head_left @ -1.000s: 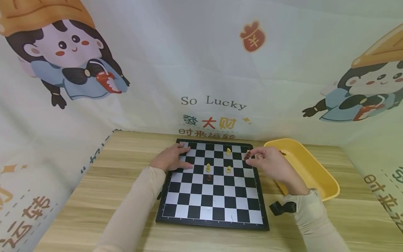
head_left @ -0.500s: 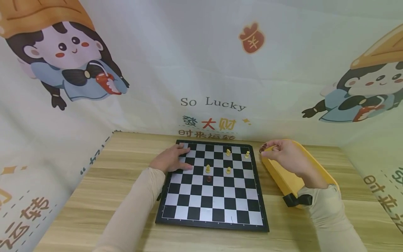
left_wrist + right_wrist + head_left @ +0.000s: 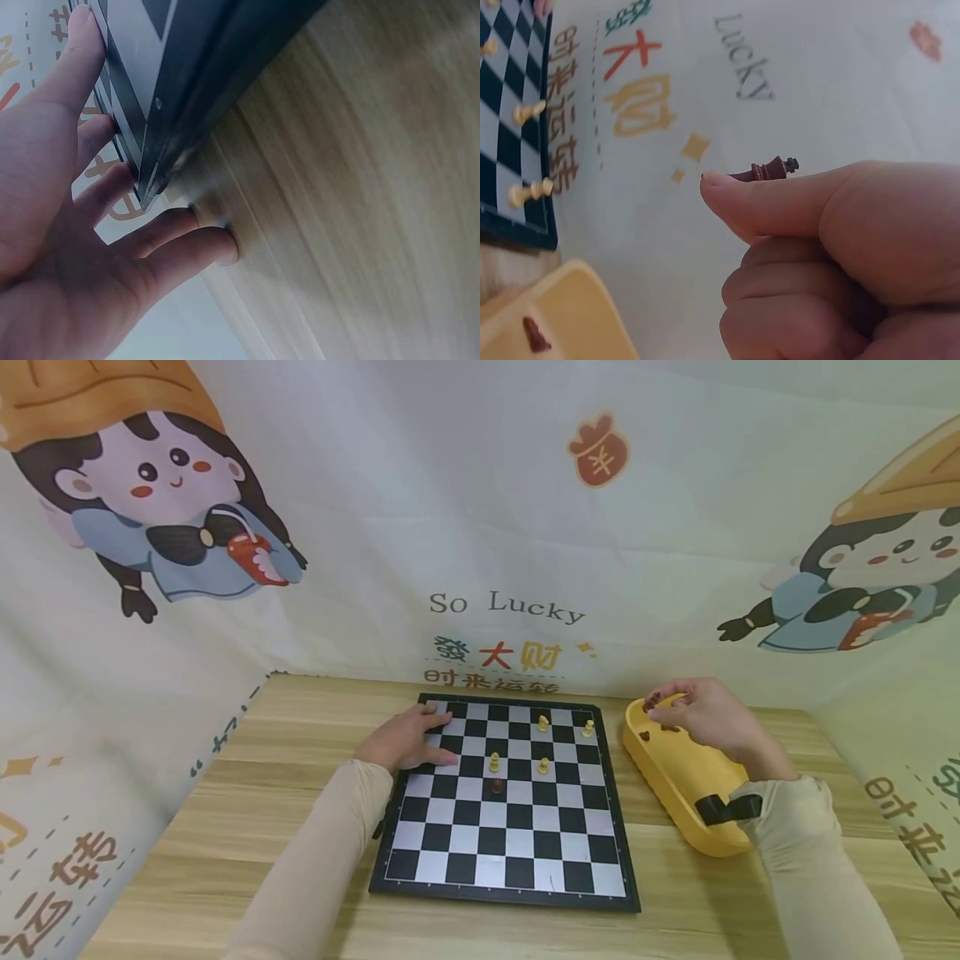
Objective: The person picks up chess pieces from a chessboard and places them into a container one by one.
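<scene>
My right hand [image 3: 708, 718] pinches a dark red chess king [image 3: 769, 171] between thumb and forefinger, over the far end of a yellow tray [image 3: 667, 806]. The right wrist view has the king's cross-topped crown poking out past the thumb. My left hand [image 3: 401, 743] rests at the far left edge of a black-and-white chessboard [image 3: 480, 839], fingers spread. In the left wrist view, some fingers touch the board's rim while two reach down to the table. Several cream chess pieces [image 3: 494, 762] stand on the board's far half, with one dark red piece [image 3: 497, 786] near its middle.
Inside the tray lie dark red pieces, one [image 3: 644, 737] by the left wall and another [image 3: 535, 334] visible in the right wrist view. Wooden table [image 3: 247, 793] surrounds the board. A printed cloth [image 3: 360, 543] hangs behind it.
My right hand has carried the dark red king from the board's far right corner rightward to over the tray, uncovering a cream piece at that corner. The left hand has stayed put.
</scene>
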`<state>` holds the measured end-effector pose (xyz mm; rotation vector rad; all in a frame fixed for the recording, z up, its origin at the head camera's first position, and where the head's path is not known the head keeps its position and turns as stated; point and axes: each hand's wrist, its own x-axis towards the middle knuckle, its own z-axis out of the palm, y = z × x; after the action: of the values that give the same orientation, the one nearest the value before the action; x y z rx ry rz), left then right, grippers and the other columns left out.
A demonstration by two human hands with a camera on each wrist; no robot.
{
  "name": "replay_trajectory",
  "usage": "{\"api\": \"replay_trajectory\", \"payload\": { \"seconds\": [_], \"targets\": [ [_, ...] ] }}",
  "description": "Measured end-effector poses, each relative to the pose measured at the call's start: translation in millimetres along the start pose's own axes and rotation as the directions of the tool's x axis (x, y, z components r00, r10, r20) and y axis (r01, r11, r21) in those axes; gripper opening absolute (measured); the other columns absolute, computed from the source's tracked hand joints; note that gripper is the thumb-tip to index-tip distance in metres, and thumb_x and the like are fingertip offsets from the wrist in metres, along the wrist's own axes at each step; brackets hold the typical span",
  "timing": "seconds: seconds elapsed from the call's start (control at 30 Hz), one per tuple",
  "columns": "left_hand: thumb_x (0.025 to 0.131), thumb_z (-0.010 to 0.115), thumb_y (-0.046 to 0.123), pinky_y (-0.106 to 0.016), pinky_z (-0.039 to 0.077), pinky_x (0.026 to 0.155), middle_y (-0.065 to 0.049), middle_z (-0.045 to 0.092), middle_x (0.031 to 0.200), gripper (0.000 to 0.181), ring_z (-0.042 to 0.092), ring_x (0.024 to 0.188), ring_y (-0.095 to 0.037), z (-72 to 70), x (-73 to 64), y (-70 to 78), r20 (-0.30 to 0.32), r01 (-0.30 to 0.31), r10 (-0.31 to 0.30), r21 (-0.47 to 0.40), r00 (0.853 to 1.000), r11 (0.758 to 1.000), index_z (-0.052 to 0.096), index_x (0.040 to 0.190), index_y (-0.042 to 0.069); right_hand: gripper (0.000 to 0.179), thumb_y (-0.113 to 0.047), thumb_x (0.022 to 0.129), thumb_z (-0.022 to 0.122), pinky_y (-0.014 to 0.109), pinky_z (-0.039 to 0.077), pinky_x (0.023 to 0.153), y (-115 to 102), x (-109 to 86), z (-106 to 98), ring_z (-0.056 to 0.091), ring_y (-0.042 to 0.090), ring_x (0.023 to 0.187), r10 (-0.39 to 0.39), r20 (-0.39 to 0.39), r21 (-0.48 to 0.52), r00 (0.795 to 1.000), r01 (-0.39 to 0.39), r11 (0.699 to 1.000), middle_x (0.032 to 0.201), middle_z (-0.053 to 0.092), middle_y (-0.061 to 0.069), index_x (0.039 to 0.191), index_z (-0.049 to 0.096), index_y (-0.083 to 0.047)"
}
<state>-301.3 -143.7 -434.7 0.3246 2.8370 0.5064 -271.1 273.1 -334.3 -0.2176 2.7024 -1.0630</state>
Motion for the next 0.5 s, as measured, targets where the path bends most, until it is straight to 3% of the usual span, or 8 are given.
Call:
{"api": "replay_trajectory", "payload": {
  "seconds": [0.3,0.5],
  "targets": [
    [0.085,0.078,0.052,-0.055,0.033,0.124,-0.014,0.027,0.169,0.086,0.029,0.155,-0.041,1.3,-0.4,0.2,-0.001,-0.006,0.006,0.006,1.000,1.000,0.043,0.157,0.020,0.028,-0.020,0.100,0.064,0.020,0.034,0.047,25.3,17.5,-12.7,0.034,0.004,0.050,0.014,0.103,0.080,0.995,-0.022,0.997,0.084,0.067,-0.003,0.118,0.062,0.001],
    [0.085,0.079,0.053,-0.054,0.034,0.124,-0.014,0.028,0.169,0.087,0.029,0.155,-0.041,-0.2,0.2,-0.4,-0.001,-0.007,0.007,0.008,1.000,1.000,0.043,0.157,0.020,0.023,-0.018,0.102,0.061,0.019,0.032,0.047,39.6,25.0,-16.3,0.032,0.003,0.050,0.031,0.148,0.121,0.988,-0.049,0.991,0.087,0.069,-0.006,0.116,0.062,0.001]
  ]
}}
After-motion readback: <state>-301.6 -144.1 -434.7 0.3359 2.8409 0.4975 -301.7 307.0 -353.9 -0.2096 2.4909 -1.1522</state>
